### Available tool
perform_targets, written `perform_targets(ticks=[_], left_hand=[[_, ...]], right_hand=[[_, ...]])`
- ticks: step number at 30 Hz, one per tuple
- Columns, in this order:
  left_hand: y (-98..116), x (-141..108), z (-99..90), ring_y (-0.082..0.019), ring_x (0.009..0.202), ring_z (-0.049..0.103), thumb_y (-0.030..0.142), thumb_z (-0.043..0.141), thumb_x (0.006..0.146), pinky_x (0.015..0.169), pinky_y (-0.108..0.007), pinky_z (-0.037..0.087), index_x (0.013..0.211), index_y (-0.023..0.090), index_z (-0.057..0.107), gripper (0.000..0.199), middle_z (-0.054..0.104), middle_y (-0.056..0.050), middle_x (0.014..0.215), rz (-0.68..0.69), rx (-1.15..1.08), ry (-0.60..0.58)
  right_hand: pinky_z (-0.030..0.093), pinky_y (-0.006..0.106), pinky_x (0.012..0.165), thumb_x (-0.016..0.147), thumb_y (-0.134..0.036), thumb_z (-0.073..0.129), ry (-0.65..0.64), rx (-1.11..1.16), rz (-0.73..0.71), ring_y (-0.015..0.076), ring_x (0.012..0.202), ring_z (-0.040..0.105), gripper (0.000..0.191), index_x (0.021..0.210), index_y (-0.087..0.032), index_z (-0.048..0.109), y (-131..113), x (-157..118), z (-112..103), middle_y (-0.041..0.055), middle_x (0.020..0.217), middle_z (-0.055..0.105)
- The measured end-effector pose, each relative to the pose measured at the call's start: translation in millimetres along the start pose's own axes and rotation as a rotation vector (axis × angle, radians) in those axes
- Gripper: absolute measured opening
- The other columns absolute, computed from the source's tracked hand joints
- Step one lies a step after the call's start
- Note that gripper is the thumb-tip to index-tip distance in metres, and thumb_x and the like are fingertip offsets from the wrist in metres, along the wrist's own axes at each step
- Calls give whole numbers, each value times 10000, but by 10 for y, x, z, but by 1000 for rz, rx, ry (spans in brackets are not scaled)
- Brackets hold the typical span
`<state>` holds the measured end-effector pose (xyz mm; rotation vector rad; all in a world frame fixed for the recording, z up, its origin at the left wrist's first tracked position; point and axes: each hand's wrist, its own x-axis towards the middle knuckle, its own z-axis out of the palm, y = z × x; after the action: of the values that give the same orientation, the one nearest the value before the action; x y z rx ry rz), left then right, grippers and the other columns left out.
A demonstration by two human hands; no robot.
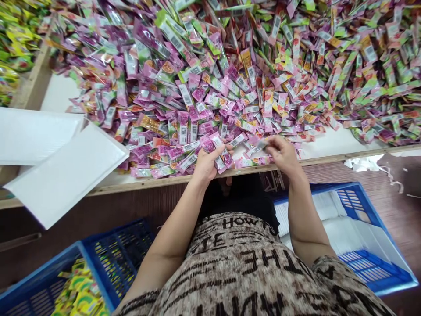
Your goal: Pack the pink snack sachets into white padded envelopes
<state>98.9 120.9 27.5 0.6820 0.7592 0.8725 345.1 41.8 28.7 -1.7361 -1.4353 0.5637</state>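
Several small pink and purple packets with barcodes (221, 151) are held in my left hand (208, 163), near the wooden front edge of the table. To its right, my right hand (283, 153) pinches one slim pink packet (256, 148), slightly blurred, by its right end. A large heap of similar packets (184, 101) in pink, purple, green and orange covers the table beyond both hands. More of these packets lie against the edge left of my left hand.
White padded envelopes (69, 171) overhang the table edge at left. Blue crates (82, 272) stand below left, one with yellow-green packets. Another blue crate (388, 245) at lower right holds white sheets. A wooden rim (148, 184) borders the table. Paper scraps (365, 163) lie at right.
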Motion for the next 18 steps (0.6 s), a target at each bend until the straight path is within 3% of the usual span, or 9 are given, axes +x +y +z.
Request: perform_targets(ticks=[2, 3, 6, 10, 14, 18], left_hand=[[6, -25, -20, -235, 808, 741, 305, 849, 692, 697, -356, 612, 1073, 145, 672, 449, 762, -94, 920, -5, 11, -1], [7, -36, -34, -236, 812, 741, 291, 850, 690, 701, -359, 615, 1072, 144, 675, 445, 762, -92, 918, 1, 11, -6], [5, -70, -81, -222, 801, 736, 241, 847, 692, 735, -367, 617, 1051, 136, 680, 410, 762, -88, 905, 27, 4, -39], [-2, -124, -117, -216, 799, 729, 250, 846, 694, 734, -371, 618, 1068, 132, 679, 426, 762, -92, 898, 50, 4, -48], [-60, -147, -67, -250, 839, 733, 289, 859, 672, 719, -387, 617, 1065, 141, 694, 451, 768, -104, 924, 61, 36, -36], [-166, -119, -16, -244, 884, 734, 291, 872, 653, 872, -403, 580, 984, 162, 731, 382, 774, -78, 928, 160, 70, -13]], right_hand=[[443, 330, 776, 796, -167, 577, -273, -158, -79, 202, 827, 584, 122, 881, -205, 656, -43, 7, 47, 33, 838, 644], [430, 338, 789, 779, -157, 595, -350, -242, -98, 215, 850, 573, 96, 839, -196, 659, -43, 17, 73, 49, 840, 640], [400, 350, 787, 729, -134, 627, -407, -414, -118, 237, 861, 535, 53, 725, -184, 613, 11, 44, 136, 71, 813, 600], [384, 327, 734, 731, -119, 584, -317, -267, -89, 195, 768, 510, 91, 702, -194, 541, 26, 3, 171, 33, 747, 560], [411, 282, 649, 770, -239, 643, -80, 261, 100, 141, 662, 507, 104, 772, -210, 542, -85, -119, 300, -20, 720, 549], [460, 262, 651, 704, -267, 751, 56, 623, 173, 133, 687, 560, 283, 918, -240, 567, -207, -191, 582, -33, 782, 610]])
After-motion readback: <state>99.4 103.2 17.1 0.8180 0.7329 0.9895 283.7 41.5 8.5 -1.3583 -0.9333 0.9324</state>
